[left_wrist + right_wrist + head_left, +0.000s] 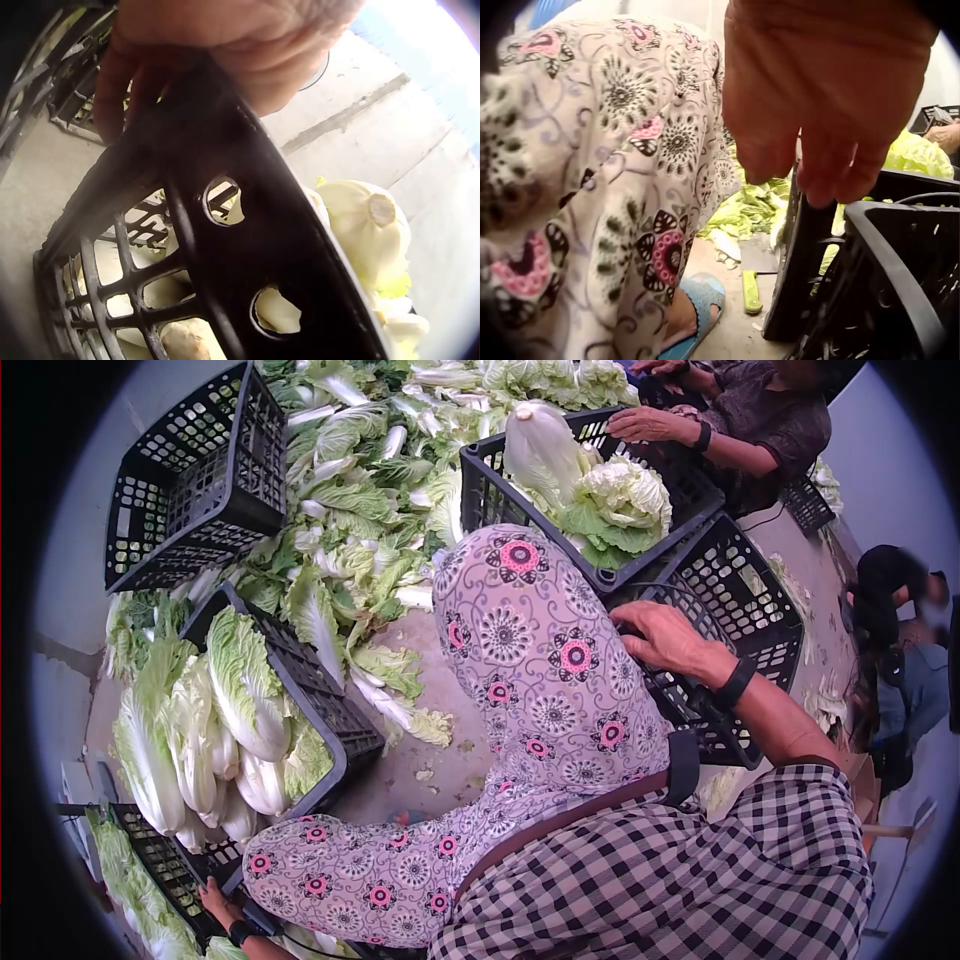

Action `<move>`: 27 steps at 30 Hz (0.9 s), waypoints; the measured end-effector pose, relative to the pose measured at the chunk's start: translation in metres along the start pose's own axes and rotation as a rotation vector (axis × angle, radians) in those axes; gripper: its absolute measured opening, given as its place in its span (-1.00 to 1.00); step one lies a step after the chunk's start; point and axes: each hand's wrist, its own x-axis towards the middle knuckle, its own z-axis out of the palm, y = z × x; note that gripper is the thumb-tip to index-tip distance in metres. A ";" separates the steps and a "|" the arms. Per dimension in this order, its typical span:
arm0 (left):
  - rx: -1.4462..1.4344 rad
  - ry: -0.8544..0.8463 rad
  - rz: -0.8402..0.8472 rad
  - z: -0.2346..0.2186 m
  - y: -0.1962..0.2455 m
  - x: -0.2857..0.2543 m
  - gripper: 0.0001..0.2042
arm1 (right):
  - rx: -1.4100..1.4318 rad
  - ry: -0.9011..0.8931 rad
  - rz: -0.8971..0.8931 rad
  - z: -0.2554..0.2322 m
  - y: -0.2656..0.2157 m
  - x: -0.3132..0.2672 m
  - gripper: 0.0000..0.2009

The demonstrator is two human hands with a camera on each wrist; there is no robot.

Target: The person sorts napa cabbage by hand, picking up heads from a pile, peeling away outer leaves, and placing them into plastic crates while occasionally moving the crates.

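At the lower left in the head view, my left hand (218,908) grips the rim of a black plastic crate (330,705) packed with napa cabbages (190,730). The left wrist view shows that hand (232,45) over the crate corner (247,180), fingers down one side, cabbage bases visible through the holes. My right hand (665,635) is beside my right knee, near a second black crate (735,585). In the right wrist view its fingers (821,176) hang down, loosely bent, and overlap the crates' edges.
Cabbage leaves (350,510) litter the floor ahead. A tilted black crate (205,480) stands at the far left. Another crate (480,490) holds cabbages; a person's hand (655,426) is at its far side. A green-handled knife (751,291) lies near my sandal (697,319).
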 end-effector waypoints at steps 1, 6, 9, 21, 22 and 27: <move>0.010 0.006 0.026 -0.003 -0.014 0.014 -0.39 | -0.056 0.159 -0.117 0.005 -0.001 -0.002 -0.67; 0.008 0.090 0.067 -0.008 -0.046 0.041 -0.41 | -0.230 0.279 0.238 -0.018 0.030 -0.013 -0.61; -0.081 -0.029 -0.055 -0.011 -0.033 0.029 -0.43 | -0.313 0.265 0.100 0.005 0.042 -0.020 -0.49; 0.014 0.087 0.140 0.014 0.024 -0.037 -0.61 | -0.399 0.252 0.053 0.038 0.046 -0.051 -0.54; 0.137 0.066 0.140 0.015 0.039 -0.054 -0.61 | -0.411 0.254 0.118 0.036 0.045 -0.055 -0.51; 0.149 0.042 0.087 0.011 0.033 -0.043 -0.55 | -0.302 0.327 0.165 0.029 0.094 -0.070 -0.48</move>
